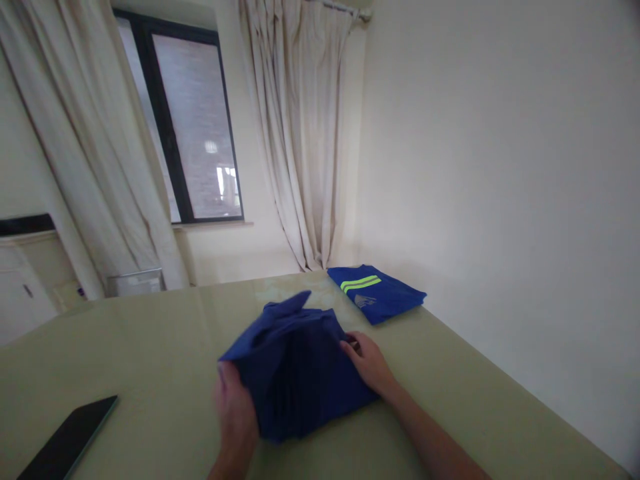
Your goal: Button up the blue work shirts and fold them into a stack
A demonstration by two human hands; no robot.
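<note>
A dark blue folded garment [305, 373] is partly raised off the pale green table, with a pointed flap sticking up at its top. My left hand [235, 407] grips its left edge, the fingers hidden behind the cloth. On the right side, my right hand [367, 360] pinches the garment's edge between thumb and curled fingers. Farther back to the right, a second blue garment [385, 297] lies folded flat, showing a yellow-green striped band and a grey print.
The pale green table [165, 360] meets a plain wall [500, 200] along its right side. A dark flat object [70, 437] lies at the near left. Behind are a window [195, 127], curtains [305, 133] and a white cabinet [23, 293].
</note>
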